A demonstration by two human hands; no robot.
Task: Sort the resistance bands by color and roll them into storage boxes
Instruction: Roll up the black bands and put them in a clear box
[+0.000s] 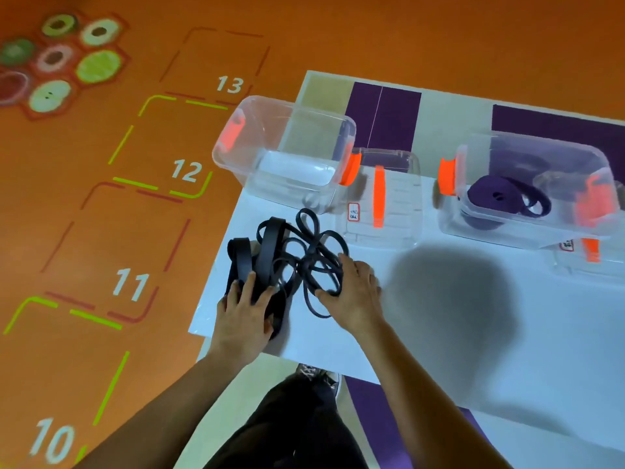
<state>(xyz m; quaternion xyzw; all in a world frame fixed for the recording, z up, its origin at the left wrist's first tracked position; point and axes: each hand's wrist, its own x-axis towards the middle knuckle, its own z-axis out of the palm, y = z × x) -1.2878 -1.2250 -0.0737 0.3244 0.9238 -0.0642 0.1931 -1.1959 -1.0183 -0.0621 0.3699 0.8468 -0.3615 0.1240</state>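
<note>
the left hand (245, 309) lies with fingers splayed and fairly straight over the wide, flat straps of the black bands (297, 262), pressing on them rather than closing round them. the right hand (351, 292) rests flat on the other side of the heap, fingers extended over the thin, cord-like loops, thumb just beside one loop. between the two hands the black bands form one rubbery matte tangle – broad ribbons on the left, narrow loops crossing each other on the right – lying on the smooth white bench (439, 333) near its left edge.

beyond the tangle stands a clear plastic box (284, 147) with rounded corners and orange latches (351, 167), nothing visible inside. just beside it a transparent lid (382, 204) lies flat, with an orange strip and a small red-edged label. further right a second clear box (527, 184) holds a purple band (507, 198), coiled into a loose roll. left of the bench spreads an orange floor (101, 231) marked with dashed outlines and white numbers.
</note>
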